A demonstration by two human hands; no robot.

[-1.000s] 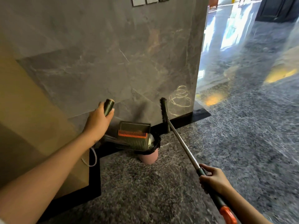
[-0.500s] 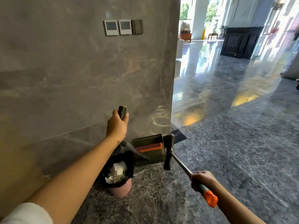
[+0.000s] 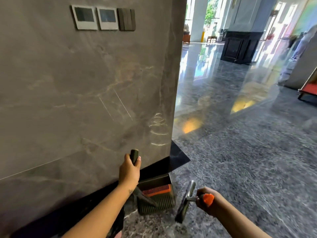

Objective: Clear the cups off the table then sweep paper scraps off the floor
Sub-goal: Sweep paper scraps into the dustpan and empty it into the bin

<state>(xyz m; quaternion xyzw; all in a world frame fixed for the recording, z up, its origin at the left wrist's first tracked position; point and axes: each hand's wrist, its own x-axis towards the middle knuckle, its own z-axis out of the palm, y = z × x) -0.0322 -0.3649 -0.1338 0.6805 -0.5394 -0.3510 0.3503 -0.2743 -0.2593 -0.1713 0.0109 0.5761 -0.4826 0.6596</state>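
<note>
Two tools, one per hand. The left hand [image 3: 129, 170] is wrapped round the top of the dustpan handle [image 3: 134, 155], thumb side up, and the handle end sticks out above the fist. The dustpan [image 3: 157, 197] hangs or stands below that hand and slightly to its right, with its orange comb facing the camera. Its long handle runs nearly upright from pan to fist, close against the wall [image 3: 85, 100]. The right hand [image 3: 205, 207] is clenched round the broom shaft at its orange grip [image 3: 208, 198]. The shaft points away from the camera and is strongly foreshortened. The broom head [image 3: 184, 204] lies to the left of the right hand, between it and the dustpan, just beside the pan's edge but apart from it. I cannot tell whether pan or bristles touch the ground. No paper scraps, cups or table show here. Judgement: the sweeping stage is late or finished, and the next move probably depends on bringing the two tools together or standing them by the wall, with the left hand nearer to it. The surface is a dark speckled polished stone floor [image 3: 240, 169], glossy with window glare further off. A black skirting [image 3: 161, 166] runs along the base of the grey marble wall. Three switch plates [image 3: 103, 18] sit high on it. Beyond the wall's corner is an open hall with a dark cabinet [image 3: 240, 47].
</note>
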